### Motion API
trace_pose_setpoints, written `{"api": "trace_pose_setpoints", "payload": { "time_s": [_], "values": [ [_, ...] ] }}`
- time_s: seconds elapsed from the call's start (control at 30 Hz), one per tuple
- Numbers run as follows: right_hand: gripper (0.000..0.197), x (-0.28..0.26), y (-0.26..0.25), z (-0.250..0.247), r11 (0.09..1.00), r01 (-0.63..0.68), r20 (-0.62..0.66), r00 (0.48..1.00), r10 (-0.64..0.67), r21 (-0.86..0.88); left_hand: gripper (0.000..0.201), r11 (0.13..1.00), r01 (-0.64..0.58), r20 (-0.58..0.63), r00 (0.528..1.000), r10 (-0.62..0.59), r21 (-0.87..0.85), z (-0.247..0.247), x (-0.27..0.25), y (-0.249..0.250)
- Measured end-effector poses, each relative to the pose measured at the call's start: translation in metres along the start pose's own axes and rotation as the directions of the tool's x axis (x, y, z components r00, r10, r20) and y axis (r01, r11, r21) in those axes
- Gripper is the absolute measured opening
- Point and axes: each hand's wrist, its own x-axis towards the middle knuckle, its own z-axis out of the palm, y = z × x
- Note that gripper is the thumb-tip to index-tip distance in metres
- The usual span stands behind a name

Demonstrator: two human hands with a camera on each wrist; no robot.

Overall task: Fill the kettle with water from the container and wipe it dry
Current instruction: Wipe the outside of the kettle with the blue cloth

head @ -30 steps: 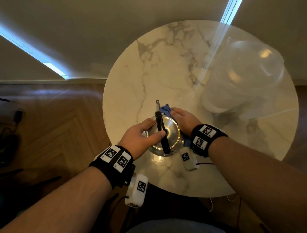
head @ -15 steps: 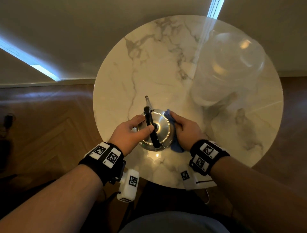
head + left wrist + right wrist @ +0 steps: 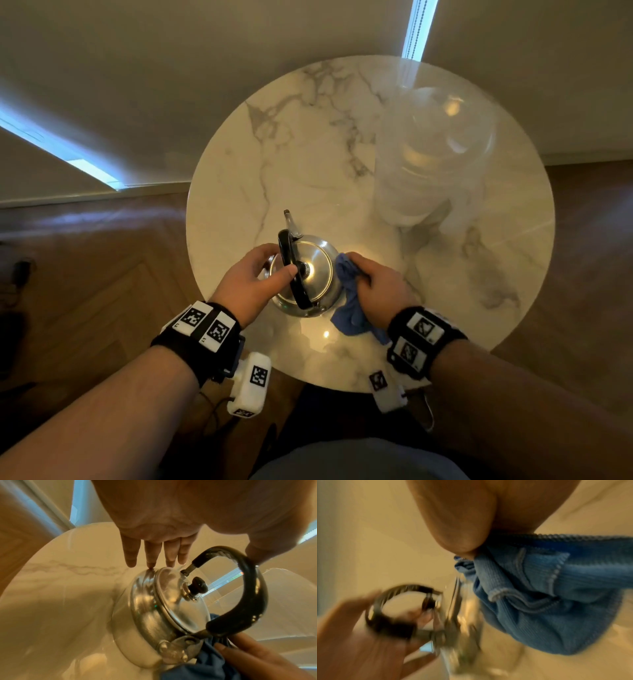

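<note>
A shiny steel kettle (image 3: 313, 270) with a black handle (image 3: 291, 270) and its lid on stands near the front of the round marble table (image 3: 239, 192). My left hand (image 3: 253, 281) steadies it: straight fingers (image 3: 150, 555) touch its left shoulder and the thumb rests against the handle (image 3: 248, 595). My right hand (image 3: 376, 287) grips a bunched blue cloth (image 3: 349, 305) and presses it to the kettle's right side. The cloth (image 3: 547, 601) hangs below my thumb beside the blurred kettle (image 3: 462, 622). A large clear plastic container (image 3: 435, 154) stands at the back right.
The table stands against a pale wall, with wood floor to its left and right. Marble is bare to the left of and behind the kettle. The container stands a short way behind and to the right of my right hand.
My right hand has carried the cloth from the kettle's far side, near the spout, round to its right side. The left hand has kept its place on the kettle.
</note>
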Motion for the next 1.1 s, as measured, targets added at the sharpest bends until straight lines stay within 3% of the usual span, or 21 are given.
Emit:
{"api": "trace_pose_setpoints", "payload": {
  "time_s": [0.1,0.17,0.2,0.27,0.33,0.37,0.47,0.53,0.6,0.67,0.73,0.83,1.1],
  "values": [
    [0.036,0.019,-0.019,-0.029,0.996,0.058,0.069,0.996,-0.062,0.065,0.08,0.981,-0.085,-0.082,0.992,0.101,0.177,-0.004,-0.008,0.018],
    [0.031,0.023,-0.023,-0.046,0.971,0.028,0.085,0.995,-0.049,0.239,0.066,0.9,-0.229,-0.051,0.962,0.267,0.371,-0.009,-0.012,0.032],
    [0.029,0.022,-0.023,-0.054,0.932,-0.04,0.089,0.996,0.008,0.361,0.054,0.818,-0.334,0.021,0.93,0.368,0.467,-0.011,-0.013,0.039],
    [0.023,0.019,-0.023,-0.067,0.762,-0.185,0.148,0.982,0.118,0.62,0.041,0.604,-0.504,0.219,0.847,0.484,0.617,-0.013,-0.01,0.047],
    [0.03,0.011,-0.026,-0.08,0.585,-0.28,0.222,0.96,0.17,0.762,0.045,0.41,-0.559,0.356,0.806,0.473,0.721,-0.015,-0.005,0.054],
    [0.04,0.008,-0.029,-0.087,0.569,-0.287,0.233,0.958,0.168,0.771,0.046,0.318,-0.564,0.399,0.795,0.457,0.762,-0.015,-0.003,0.059],
    [0.071,-0.001,-0.037,-0.101,0.78,-0.147,0.178,0.983,0.047,0.608,0.029,0.131,-0.553,0.471,0.792,0.389,0.823,-0.016,0.003,0.076],
    [0.067,-0.007,-0.037,-0.107,0.891,-0.084,0.143,0.989,0.021,0.446,0.024,0.067,-0.547,0.502,0.804,0.318,0.834,-0.014,0.005,0.088],
    [0.043,-0.011,-0.037,-0.113,0.917,-0.048,0.127,0.992,-0.004,0.396,0.024,0.033,-0.533,0.506,0.82,0.268,0.846,-0.013,0.008,0.096],
    [0.022,-0.017,-0.039,-0.12,0.893,-0.096,0.148,0.988,0.034,0.44,0.026,0.028,-0.495,0.477,0.848,0.23,0.868,-0.014,0.011,0.101],
    [0.024,-0.022,-0.038,-0.126,0.869,-0.144,0.188,0.98,0.061,0.474,0.028,0.043,-0.439,0.422,0.883,0.207,0.897,-0.015,0.017,0.106],
    [0.03,-0.025,-0.035,-0.129,0.886,-0.16,0.201,0.977,0.077,0.435,0.03,0.075,-0.396,0.369,0.898,0.242,0.915,-0.019,0.031,0.114],
    [0.02,-0.021,-0.04,-0.119,0.922,-0.115,0.071,0.993,0.096,0.37,0.027,0.212,-0.354,0.282,0.909,0.307,0.911,-0.026,0.083,0.153]
  ]
}}
